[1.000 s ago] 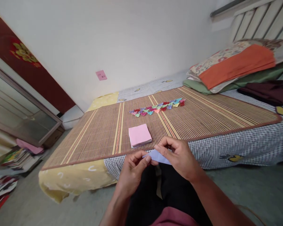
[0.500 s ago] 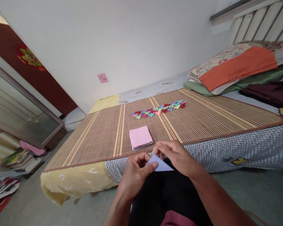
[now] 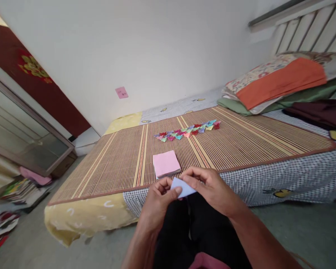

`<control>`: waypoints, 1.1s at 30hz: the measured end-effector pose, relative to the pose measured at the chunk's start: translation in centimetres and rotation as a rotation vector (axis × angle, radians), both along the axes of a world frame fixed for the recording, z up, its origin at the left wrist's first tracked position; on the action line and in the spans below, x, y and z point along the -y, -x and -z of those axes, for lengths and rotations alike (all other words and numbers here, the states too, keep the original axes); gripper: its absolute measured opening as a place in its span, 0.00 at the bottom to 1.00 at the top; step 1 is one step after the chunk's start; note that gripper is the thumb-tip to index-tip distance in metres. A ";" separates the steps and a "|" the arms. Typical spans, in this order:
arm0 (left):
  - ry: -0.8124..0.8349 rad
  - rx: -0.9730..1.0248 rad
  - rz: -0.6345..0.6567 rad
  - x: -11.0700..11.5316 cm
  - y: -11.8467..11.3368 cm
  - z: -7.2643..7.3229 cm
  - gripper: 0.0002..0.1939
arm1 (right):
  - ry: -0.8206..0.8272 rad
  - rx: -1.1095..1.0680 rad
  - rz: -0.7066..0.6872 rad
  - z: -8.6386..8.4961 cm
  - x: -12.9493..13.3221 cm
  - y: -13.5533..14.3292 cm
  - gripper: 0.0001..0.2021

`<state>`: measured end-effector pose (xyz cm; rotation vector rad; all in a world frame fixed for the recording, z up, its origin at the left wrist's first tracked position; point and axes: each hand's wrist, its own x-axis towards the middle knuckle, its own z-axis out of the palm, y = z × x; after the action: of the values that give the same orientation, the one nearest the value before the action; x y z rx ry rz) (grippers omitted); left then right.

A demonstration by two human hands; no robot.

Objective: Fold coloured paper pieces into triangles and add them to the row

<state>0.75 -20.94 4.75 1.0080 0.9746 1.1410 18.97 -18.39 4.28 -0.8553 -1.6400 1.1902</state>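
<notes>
A folded piece of blue-lilac paper (image 3: pixel 184 188) is held between my two hands, above my lap at the bed's near edge. My left hand (image 3: pixel 159 200) pinches its left part, thumb on top and fingers behind. On the right side, my right hand (image 3: pixel 208 188) grips the paper with thumb and fingers, covering its right corner. Just beyond my hands, a stack of square pink paper (image 3: pixel 167 163) lies on the striped mat. Farther back are rows of small folded paper pieces (image 3: pixel 187 131) in several colours.
A striped bamboo mat (image 3: pixel 117 164) covers the bed. Folded bedding with an orange band (image 3: pixel 282 84) and dark cloth (image 3: pixel 319 112) are piled at the right. A pink note (image 3: pixel 121 92) is on the wall. Books (image 3: pixel 19 190) are stacked at the lower left.
My right thumb has come down onto the paper's right side, where the pointed corner showed before. The paper and both hands have shifted slightly left and up.
</notes>
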 end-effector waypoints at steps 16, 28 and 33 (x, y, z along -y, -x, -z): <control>0.253 0.544 0.002 0.0 -0.7 1.1 0.12 | -0.086 -0.127 -0.017 1.0 0.7 1.5 0.10; 0.360 0.699 -0.025 0.1 -1.3 1.7 0.12 | -0.033 -0.220 -0.091 1.5 0.6 1.3 0.06; 0.379 0.716 -0.036 0.0 -1.8 1.1 0.10 | -0.037 -0.217 -0.060 1.0 0.6 1.2 0.07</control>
<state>2.58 -20.93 3.68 0.2342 0.5879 1.1655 17.72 -19.00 3.24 -0.6342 -1.5147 1.2446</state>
